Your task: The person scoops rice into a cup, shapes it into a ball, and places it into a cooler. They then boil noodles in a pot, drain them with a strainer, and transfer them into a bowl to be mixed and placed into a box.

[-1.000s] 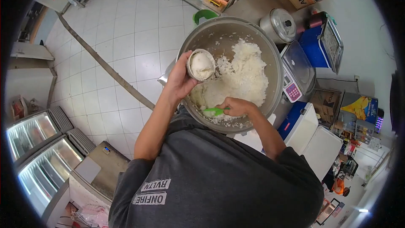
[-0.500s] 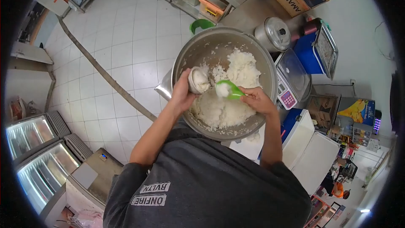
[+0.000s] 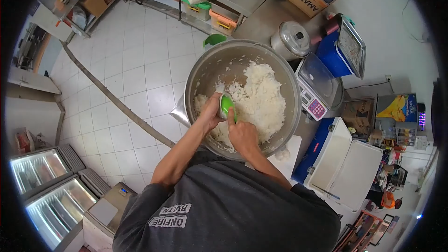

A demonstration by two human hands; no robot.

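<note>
A large metal pot [image 3: 208,66] stands in front of me, with a heap of white cooked rice [image 3: 265,99] along its right side and bottom. Over the rice, my left hand [image 3: 211,113] is wrapped round a small cup [image 3: 221,115], tilted towards the right. My right hand [image 3: 244,136] grips a green rice paddle [image 3: 227,103], its index finger stretched along it. The paddle's blade is at the cup's mouth and hides most of what is inside.
Beyond the pot are a lidded metal pot [image 3: 293,42] and a green bucket [image 3: 214,40]. To the right stand a digital scale [image 3: 311,100], a blue container [image 3: 333,55] and an open cooler box [image 3: 330,154]. A person in orange [image 3: 388,200] is far off at right.
The green paddle has moved left from above the rice to the cup's mouth, my right hand going with it. The cup has turned more to the right. My view has shifted slightly.
</note>
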